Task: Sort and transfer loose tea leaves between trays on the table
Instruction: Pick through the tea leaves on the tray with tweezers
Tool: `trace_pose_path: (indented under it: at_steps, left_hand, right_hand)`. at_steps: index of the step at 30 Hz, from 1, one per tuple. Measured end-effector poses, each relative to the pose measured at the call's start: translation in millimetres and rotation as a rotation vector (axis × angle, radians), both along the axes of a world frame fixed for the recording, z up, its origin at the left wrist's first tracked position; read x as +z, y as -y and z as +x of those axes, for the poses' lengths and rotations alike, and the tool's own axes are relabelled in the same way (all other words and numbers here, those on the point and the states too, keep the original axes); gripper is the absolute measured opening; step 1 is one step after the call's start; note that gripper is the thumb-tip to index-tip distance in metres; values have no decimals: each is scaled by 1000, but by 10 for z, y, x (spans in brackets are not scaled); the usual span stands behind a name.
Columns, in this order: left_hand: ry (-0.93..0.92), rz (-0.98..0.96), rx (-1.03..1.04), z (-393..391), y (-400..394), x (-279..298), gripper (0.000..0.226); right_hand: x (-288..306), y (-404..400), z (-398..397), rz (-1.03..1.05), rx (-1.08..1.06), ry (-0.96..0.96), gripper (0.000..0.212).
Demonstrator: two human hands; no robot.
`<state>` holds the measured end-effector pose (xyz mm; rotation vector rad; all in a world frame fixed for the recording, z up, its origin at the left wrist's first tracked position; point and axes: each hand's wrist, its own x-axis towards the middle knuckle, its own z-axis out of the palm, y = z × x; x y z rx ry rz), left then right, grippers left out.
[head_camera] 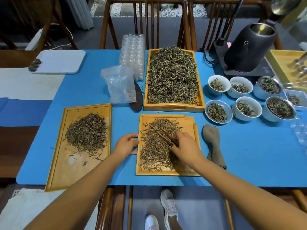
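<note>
Two hands at the centre tray (191, 123) of tea leaves (154, 151).
Right hand (184, 145) grips wooden tweezers (164, 136) over the leaves; left hand (127, 143), fingers relaxed, touches the tray's left rim.

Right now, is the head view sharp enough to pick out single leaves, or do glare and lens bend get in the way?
Head view: leaves in the middle tray read sharply; edges bow from the wide lens; glare only on the kettle; right hand shades some leaves.

3 wooden trays of dry tea leaves on the blue table: deep tray (174, 107) heaped full, flat left tray (59, 163) holding a mound, middle tray (166, 173) spread thin.
</note>
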<state>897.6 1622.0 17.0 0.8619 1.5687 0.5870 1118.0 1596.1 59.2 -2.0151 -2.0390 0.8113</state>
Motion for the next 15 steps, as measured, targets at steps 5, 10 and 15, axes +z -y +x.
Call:
trace_pose_path:
  at_steps: [5, 10, 15]
  left_hand:
    - [-11, 5, -4, -5, 6, -1, 36]
    - [-6, 10, -6, -2, 8, -7, 36]
    - [-2, 10, -6, -5, 15, 3, 37]
  right_hand:
    - [-5, -110, -122, -6, 18, -42, 29]
    - [1, -44, -79, 91, -47, -139, 26]
    - [-11, -73, -51, 66, -47, -88, 28]
